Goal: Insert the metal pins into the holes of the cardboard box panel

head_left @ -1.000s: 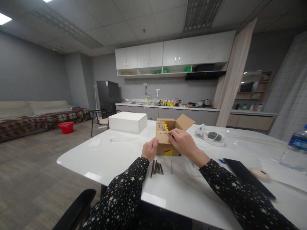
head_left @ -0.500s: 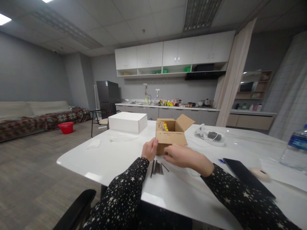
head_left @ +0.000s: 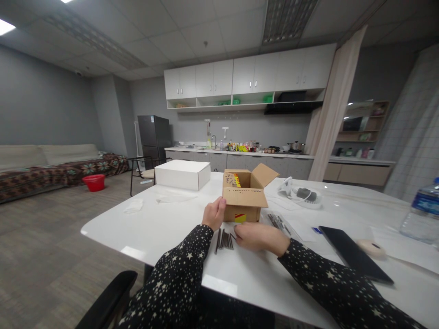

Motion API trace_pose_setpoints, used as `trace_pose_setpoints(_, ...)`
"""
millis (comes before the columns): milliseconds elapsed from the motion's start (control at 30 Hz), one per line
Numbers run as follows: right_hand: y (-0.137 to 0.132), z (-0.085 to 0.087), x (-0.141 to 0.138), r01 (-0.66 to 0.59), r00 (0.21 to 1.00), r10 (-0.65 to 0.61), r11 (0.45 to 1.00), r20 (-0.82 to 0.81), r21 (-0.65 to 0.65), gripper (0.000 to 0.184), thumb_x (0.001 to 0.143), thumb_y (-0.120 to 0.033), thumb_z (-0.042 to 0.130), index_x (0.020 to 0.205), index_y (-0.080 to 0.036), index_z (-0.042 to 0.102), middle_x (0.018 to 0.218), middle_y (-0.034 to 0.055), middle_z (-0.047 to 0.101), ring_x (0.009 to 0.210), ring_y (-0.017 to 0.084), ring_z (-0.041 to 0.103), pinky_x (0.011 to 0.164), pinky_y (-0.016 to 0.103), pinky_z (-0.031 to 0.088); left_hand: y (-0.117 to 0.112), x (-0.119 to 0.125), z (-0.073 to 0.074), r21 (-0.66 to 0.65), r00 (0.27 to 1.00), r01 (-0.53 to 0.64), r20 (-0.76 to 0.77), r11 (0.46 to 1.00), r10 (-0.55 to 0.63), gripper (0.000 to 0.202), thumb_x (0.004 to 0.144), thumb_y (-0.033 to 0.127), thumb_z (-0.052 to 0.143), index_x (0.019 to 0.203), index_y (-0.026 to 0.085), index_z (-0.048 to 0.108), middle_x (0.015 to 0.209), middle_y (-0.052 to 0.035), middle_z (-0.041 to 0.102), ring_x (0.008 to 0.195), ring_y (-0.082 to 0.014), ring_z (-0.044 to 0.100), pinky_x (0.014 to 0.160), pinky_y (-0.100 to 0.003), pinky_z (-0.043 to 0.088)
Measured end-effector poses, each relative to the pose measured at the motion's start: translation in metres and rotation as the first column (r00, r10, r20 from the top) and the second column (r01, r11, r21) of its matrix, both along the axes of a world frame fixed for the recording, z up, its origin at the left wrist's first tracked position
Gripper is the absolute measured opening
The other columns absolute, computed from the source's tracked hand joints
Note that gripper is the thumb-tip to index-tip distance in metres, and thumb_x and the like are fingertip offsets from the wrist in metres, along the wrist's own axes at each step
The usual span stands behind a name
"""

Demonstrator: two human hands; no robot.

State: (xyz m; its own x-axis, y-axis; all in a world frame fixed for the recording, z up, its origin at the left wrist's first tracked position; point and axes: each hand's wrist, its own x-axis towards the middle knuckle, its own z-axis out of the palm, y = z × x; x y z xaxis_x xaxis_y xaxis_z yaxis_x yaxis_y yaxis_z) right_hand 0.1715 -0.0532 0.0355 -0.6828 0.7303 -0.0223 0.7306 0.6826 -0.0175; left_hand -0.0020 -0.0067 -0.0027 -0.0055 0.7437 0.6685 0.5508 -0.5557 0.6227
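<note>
An open cardboard box (head_left: 247, 197) stands on the table in front of me, with rows of small holes in its top and flap. My left hand (head_left: 215, 213) is closed around the box's front left corner. Several thin dark metal rods (head_left: 224, 239) lie side by side just below the box. At the right end of that row, my right hand (head_left: 255, 236) is low over the table, its fingertips pinched at the end of a slim metal rod. Its fingers partly hide that rod. Behind the right wrist lies a clear pouch (head_left: 279, 222) with more rods.
A white box (head_left: 183, 174) stands at the back left, near a crumpled white tissue (head_left: 133, 206). Coiled white cable and a grey device (head_left: 306, 195) lie at the back right. To the right are a dark tablet (head_left: 355, 253), a pale mouse (head_left: 371, 248) and a water bottle (head_left: 423, 212).
My right hand has moved down from the box's front to the loose rod at the row's right end. This uncovers the yellow-red label and the pouch. The left hand stays put.
</note>
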Motion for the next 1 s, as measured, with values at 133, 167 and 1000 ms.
trace_pose_setpoints(133,0.002,-0.008,-0.001,-0.020,1.000,0.019,0.999,-0.017,-0.027,0.021,0.083,-0.020,0.052,0.065,-0.018,0.061,0.069,0.0112,0.067,0.052,0.017,0.052,0.048,0.031,0.036,0.000,-0.001,-0.001,0.006,1.000,0.009,-0.015,1.000,-0.009,0.042,0.097,0.050,0.024,0.071,0.022,0.043,0.063,0.0009,0.048,0.061,-0.0146,0.047,0.063,-0.026,0.035)
trace_pose_setpoints(167,0.001,-0.008,-0.001,-0.026,0.999,0.026,0.999,-0.019,-0.039,0.022,0.084,-0.022,0.052,0.064,-0.018,0.061,0.068,0.0108,0.067,0.052,0.017,0.051,0.048,0.031,0.036,0.000,-0.001,-0.001,0.007,1.000,0.009,-0.016,1.000,-0.009,0.042,0.097,0.050,0.024,0.071,0.022,0.042,0.063,0.0011,0.048,0.061,-0.0145,0.047,0.063,-0.026,0.035)
trace_pose_setpoints(1000,-0.013,0.099,0.033,-0.046,0.970,-0.019,0.964,-0.244,-0.260,0.013,0.082,-0.022,0.049,0.073,-0.018,0.058,0.069,0.0005,0.061,0.059,0.013,0.052,0.052,0.024,0.036,0.001,-0.003,-0.001,0.006,1.000,-0.008,-0.009,1.000,0.008,0.047,0.098,0.051,0.027,0.074,0.021,0.054,0.063,-0.0005,0.056,0.064,-0.0155,0.053,0.064,-0.026,0.040)
